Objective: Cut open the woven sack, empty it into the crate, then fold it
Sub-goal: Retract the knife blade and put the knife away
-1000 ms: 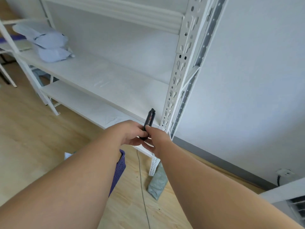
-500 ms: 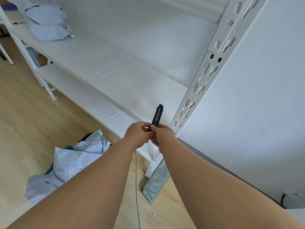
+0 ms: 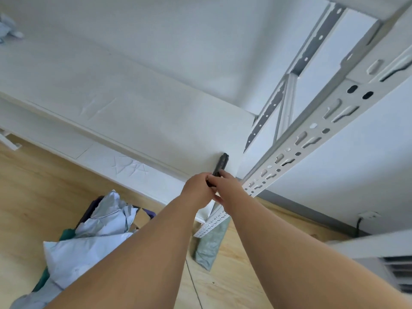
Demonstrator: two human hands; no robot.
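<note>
The black utility knife [image 3: 219,167] is held out in front of the person at the right end of the white shelf board [image 3: 156,121], its far tip over the board's front corner and its near end buried in both grips. The left hand [image 3: 198,192] is clenched around the lower end of the knife from the left, and the right hand [image 3: 225,188] pinches it from the right with the fingertips laid along its side; the two hands touch each other. Whether a blade is out cannot be told.

Just right of the hands runs the slotted white upright [image 3: 312,139] of the metal shelving rack. At the upright's foot a grey-green pouch [image 3: 210,248] lies on the wooden floor [image 3: 33,197].

Below the left forearm, on the floor, sits a purple crate [image 3: 92,210], mostly hidden under a heap of pale blue-white mailer bags [image 3: 89,248] with a bit of dark green showing among them. A thin dark cord [image 3: 194,284] runs across the floor between the forearms. A lower shelf board [image 3: 116,163] lies beneath the first, and more pale bags [image 3: 6,27] sit at the far left end of the upper board.
</note>
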